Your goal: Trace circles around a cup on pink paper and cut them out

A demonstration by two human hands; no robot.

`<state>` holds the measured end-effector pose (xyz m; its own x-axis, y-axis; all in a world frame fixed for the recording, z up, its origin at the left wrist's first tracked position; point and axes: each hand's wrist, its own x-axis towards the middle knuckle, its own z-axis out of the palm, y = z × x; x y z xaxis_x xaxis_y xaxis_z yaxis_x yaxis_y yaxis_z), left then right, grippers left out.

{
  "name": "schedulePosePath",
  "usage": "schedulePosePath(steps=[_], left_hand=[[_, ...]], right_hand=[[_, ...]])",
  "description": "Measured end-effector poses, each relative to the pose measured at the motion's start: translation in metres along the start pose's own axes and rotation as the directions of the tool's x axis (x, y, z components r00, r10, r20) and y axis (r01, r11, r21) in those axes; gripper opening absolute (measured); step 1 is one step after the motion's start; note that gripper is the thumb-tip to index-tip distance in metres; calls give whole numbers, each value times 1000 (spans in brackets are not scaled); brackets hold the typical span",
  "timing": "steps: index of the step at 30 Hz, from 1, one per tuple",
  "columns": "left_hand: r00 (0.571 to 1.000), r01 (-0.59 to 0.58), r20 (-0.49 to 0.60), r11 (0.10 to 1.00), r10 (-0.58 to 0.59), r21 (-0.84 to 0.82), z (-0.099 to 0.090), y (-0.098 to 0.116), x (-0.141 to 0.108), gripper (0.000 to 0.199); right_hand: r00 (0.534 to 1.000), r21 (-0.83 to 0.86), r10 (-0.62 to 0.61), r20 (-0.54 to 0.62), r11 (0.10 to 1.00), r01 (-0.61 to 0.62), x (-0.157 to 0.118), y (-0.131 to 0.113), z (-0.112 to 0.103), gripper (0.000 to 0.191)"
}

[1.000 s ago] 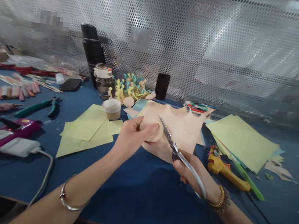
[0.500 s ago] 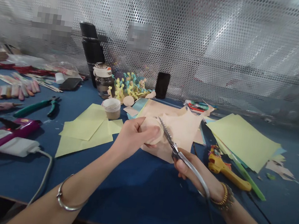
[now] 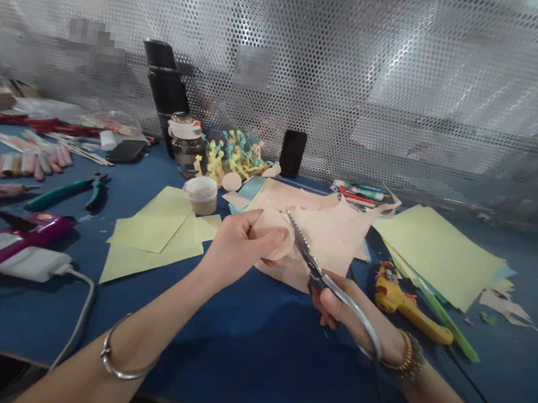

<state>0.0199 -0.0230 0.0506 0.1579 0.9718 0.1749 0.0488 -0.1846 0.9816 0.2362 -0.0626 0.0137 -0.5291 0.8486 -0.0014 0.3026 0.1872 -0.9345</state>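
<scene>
My left hand (image 3: 235,250) pinches a rounded piece of pale cream paper (image 3: 272,223) between thumb and fingers. My right hand (image 3: 342,305) grips zigzag-edged scissors (image 3: 306,250) by their grey handles. The toothed blades point up and left, right beside the edge of the held piece; I cannot tell whether they touch it. Beneath and behind both hands lie peach paper sheets (image 3: 339,231), one with a ragged, pointed edge. A cream disc (image 3: 231,182) rests just behind the small paper-lined cup (image 3: 200,195).
Light green sheets (image 3: 145,231) lie left, with another stack (image 3: 446,253) at right. A yellow-handled tool (image 3: 408,314) sits beside a green strip. Teal pliers (image 3: 63,191), a purple power strip (image 3: 18,240), a jar (image 3: 189,150) and an upright phone (image 3: 292,153) stand around.
My right hand and the scissor handles have shifted slightly right and down. The ragged edge of the peach paper has swung a little to the right. My left hand stays almost still.
</scene>
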Motion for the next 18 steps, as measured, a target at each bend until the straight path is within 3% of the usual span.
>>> schedulePosePath(steps=[7, 15, 18], left_hand=[[990, -91, -87, 972, 112, 218, -2, -3, -1, 20], [993, -121, -4, 990, 121, 72, 3, -5, -3, 20], [989, -141, -22, 986, 144, 88, 3, -5, -3, 24]], right_hand=[[997, 26, -36, 63, 999, 34, -2, -9, 2, 54], [998, -74, -71, -2, 995, 70, -4, -6, 3, 46], [996, -106, -81, -25, 991, 78, -4, -9, 3, 47]])
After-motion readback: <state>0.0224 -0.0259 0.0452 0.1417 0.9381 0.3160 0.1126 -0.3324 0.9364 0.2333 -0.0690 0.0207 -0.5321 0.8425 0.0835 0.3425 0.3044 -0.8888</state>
